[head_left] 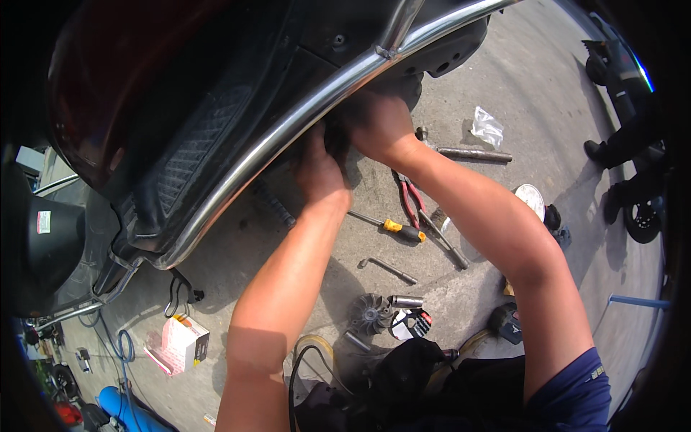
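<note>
Both my arms reach under the dark body of a scooter [259,65], below its curved chrome guard bar [288,126]. My left hand [322,173] is in the shadow just behind the bar, its fingers hidden. Beside it on the right, my right hand [383,126] goes in under the black plastic, fingers also out of sight. What either one touches cannot be made out. On the ground nearest my hands lie red-handled pliers [412,201], a yellow and black screwdriver [399,229] and a metal bar tool [475,155].
An L-shaped wrench [389,269], a finned fan wheel [371,314] and a socket [407,301] lie on the concrete. A small box [186,342] stands at lower left, near a blue hose [125,347]. A plastic bag [487,128] and a person's dark-clothed legs [633,155] are at right.
</note>
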Tool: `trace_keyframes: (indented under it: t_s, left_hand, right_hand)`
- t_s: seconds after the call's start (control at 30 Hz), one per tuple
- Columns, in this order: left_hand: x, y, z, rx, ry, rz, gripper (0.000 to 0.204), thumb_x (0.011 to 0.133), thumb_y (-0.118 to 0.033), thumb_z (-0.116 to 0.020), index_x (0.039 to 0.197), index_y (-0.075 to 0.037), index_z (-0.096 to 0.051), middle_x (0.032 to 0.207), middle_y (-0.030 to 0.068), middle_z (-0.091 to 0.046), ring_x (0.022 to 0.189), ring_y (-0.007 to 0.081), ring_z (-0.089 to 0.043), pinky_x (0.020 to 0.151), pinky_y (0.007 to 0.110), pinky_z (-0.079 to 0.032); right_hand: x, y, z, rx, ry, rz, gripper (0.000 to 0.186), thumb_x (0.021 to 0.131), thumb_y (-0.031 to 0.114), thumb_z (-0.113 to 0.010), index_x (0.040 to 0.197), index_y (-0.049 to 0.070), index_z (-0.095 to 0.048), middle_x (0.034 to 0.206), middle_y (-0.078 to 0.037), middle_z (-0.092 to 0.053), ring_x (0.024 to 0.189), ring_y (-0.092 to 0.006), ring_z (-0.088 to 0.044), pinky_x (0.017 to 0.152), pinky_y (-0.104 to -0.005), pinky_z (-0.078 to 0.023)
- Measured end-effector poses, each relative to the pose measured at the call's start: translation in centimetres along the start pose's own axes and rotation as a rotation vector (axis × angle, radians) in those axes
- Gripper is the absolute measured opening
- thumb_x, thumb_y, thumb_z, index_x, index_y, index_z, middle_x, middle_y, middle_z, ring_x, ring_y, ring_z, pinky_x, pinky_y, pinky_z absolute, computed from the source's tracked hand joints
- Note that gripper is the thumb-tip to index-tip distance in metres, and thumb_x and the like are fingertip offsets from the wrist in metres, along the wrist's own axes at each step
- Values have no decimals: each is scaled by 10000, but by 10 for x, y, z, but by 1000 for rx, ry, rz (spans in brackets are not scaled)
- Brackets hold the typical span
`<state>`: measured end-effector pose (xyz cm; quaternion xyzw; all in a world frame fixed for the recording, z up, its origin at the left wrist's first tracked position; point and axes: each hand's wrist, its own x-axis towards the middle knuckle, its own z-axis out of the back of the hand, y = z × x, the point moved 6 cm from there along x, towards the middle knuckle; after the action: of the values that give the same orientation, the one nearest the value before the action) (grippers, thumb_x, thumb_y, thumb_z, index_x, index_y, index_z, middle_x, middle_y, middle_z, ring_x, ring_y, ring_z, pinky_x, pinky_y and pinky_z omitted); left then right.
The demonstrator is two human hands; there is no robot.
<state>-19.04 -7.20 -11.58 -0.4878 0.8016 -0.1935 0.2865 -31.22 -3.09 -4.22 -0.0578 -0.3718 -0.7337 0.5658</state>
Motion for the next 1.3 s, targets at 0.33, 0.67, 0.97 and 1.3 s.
trace_keyframes:
  t_s: [0.33,0.67,0.97,1.3]
  left_hand:
    - [-1,-1,1,20,39,39,448,978,-227,-706,1373,-62,-574,1261,87,-671,1127,215,-663,914,349,-555]
    - [3,0,-9,85,29,22,411,1001,-302,-650,1339,-72,-604,1251,84,-664,1143,217,-638,976,357,-523]
    - [6,7,-13,199,7,122,454,1006,-382,-643,1356,-94,-619,1189,35,-679,1014,139,-636,825,308,-517]
    - [16,11,-15,401,-43,14,460,1027,-552,-467,1221,-173,-642,1009,-31,-693,817,120,-616,622,296,-425]
  right_hand:
    - [-1,0,0,-10,-17,-55,302,814,323,-719,941,53,-677,794,-228,-709,766,-449,-691,716,-538,-570]
    - [3,-1,-1,-29,24,-62,253,815,290,-710,939,70,-715,832,-221,-721,806,-439,-701,745,-524,-577]
    - [6,-2,12,142,60,-204,232,819,245,-707,969,83,-779,894,-213,-732,881,-415,-706,805,-489,-579]
    - [12,-6,6,91,89,-117,233,859,282,-697,955,91,-787,891,-206,-731,848,-420,-700,780,-494,-576]
